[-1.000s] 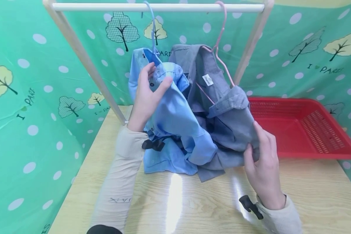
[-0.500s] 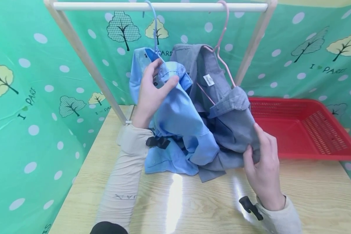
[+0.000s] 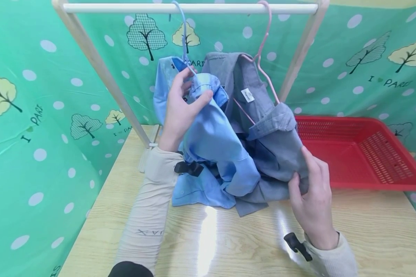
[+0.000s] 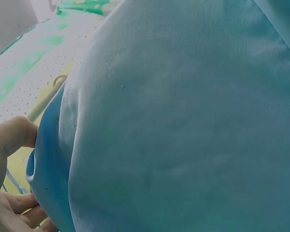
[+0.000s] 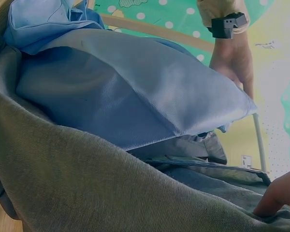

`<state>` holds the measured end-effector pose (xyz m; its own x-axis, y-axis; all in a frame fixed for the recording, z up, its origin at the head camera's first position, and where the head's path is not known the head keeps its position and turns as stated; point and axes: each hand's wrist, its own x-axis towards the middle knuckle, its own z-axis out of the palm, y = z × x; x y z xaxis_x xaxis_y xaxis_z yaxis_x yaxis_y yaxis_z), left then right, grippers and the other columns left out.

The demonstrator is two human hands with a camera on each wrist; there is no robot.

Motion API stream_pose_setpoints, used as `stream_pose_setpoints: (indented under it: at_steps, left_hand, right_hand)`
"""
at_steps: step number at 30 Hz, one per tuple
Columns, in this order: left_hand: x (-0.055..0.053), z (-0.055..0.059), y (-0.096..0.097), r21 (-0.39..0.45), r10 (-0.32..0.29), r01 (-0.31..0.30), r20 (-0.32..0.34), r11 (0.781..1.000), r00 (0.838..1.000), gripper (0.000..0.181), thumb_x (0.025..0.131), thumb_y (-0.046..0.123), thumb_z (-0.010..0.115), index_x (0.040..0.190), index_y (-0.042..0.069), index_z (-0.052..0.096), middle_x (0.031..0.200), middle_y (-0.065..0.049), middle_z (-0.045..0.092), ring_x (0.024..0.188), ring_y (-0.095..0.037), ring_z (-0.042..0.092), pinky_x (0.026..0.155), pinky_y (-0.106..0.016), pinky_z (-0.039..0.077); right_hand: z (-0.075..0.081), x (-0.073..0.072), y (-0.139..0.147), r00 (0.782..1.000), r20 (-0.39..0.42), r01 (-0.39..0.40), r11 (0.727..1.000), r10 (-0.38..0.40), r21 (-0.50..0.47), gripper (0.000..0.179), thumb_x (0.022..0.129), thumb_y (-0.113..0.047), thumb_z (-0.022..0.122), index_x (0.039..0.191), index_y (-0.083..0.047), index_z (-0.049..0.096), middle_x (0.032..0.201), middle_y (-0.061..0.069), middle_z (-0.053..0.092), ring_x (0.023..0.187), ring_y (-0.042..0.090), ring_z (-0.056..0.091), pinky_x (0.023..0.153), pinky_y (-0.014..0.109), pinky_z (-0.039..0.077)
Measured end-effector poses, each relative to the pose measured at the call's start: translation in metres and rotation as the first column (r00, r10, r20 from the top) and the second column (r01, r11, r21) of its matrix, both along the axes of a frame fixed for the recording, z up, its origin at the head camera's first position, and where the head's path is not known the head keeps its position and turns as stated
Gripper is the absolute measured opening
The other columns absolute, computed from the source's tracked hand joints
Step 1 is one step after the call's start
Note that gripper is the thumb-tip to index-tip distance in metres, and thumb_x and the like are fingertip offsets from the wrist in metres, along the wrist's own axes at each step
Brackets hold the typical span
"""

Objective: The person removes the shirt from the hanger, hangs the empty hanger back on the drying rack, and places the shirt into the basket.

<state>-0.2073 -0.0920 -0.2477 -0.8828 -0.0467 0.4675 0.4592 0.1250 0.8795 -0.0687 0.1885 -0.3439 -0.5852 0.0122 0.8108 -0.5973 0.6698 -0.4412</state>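
Observation:
A blue shirt (image 3: 218, 134) hangs on a blue hanger (image 3: 185, 36), its lower part bunched near the table. My left hand (image 3: 180, 109) holds it near the collar, thumb in front and fingers behind. In the left wrist view, blue cloth (image 4: 183, 121) fills most of the picture. To its right, a grey shirt (image 3: 274, 154) with a white label hangs on a pink hanger (image 3: 261, 46). My right hand (image 3: 313, 196) pinches the grey shirt's right side between thumb and fingers. The right wrist view has both shirts overlapping, the grey cloth (image 5: 87, 179) nearest.
Both hangers hook over the white bar (image 3: 222, 8) of a rack with wooden posts. A red basket (image 3: 350, 184) stands behind and to the right of my right hand. Below lies a wooden tabletop (image 3: 249, 246); a green patterned cloth (image 3: 48, 173) covers the walls.
My left hand has shifted slightly right along the blue shirt's collar, and its fingers are nearer the blue hanger. The right hand stays in place on the grey shirt.

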Motion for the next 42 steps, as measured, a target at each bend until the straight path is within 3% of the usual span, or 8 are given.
stream_pose_setpoints:
  at_steps: [15,25,42]
  left_hand:
    - [0.009,0.008,0.004,0.056,-0.034,0.036,-0.039,0.998,0.999,0.064,0.082,0.01,0.077,0.14,0.006,0.05,0.141,-0.005,0.052,0.129,-0.016,0.051,0.107,-0.026,0.04]
    - [0.018,0.01,0.006,0.068,-0.06,0.067,-0.098,0.995,0.993,0.065,0.083,0.01,0.076,0.141,0.006,0.049,0.14,-0.003,0.053,0.122,-0.015,0.056,0.098,-0.029,0.044]
    - [0.018,0.017,0.008,0.054,-0.063,0.07,-0.121,0.996,0.991,0.067,0.083,0.011,0.076,0.143,0.006,0.047,0.142,-0.003,0.052,0.125,-0.014,0.055,0.102,-0.03,0.044]
  right_hand:
    - [0.0,-0.001,0.0,1.0,0.005,-0.011,1.0,0.011,-0.001,0.056,0.085,0.009,0.053,0.141,0.004,0.049,0.121,0.033,0.053,0.108,0.04,0.05,0.103,0.014,0.037]
    - [-0.001,-0.002,0.003,1.0,0.022,-0.003,1.0,0.003,0.007,0.056,0.086,0.007,0.052,0.142,0.002,0.047,0.121,0.034,0.052,0.109,0.04,0.05,0.103,0.013,0.037]
    - [-0.001,-0.003,0.002,1.0,0.005,-0.005,1.0,0.005,-0.005,0.056,0.086,0.009,0.052,0.141,0.003,0.049,0.118,0.034,0.052,0.107,0.04,0.05,0.102,0.014,0.036]
